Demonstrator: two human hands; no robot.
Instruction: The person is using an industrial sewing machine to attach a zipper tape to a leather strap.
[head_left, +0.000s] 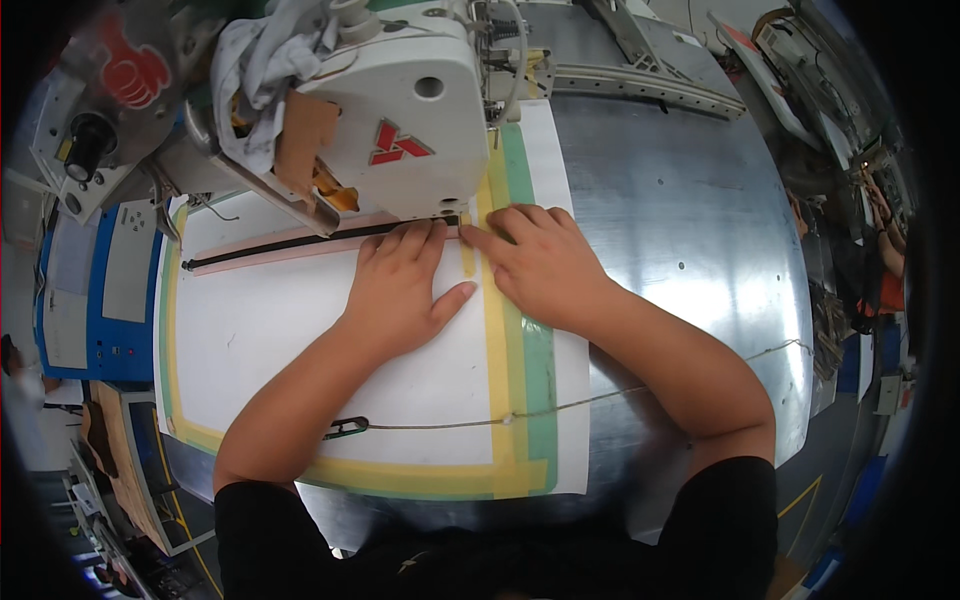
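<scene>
Head view: snips (358,424) lie on the sheet (270,350). Left hand (400,285), thumb spread, grasping nothing, rests fingertips at the black strip (270,249) on the sheet; right hand (545,262) sits near the strip's right end, grip indeterminable. Machine (395,105) stands beyond.

Both forearms (305,385) are angled inward over the surface's (690,200) near edge; the left hand (400,280) is held palm down, thumb (456,302) spread, the right hand (545,260) beside it.
</scene>
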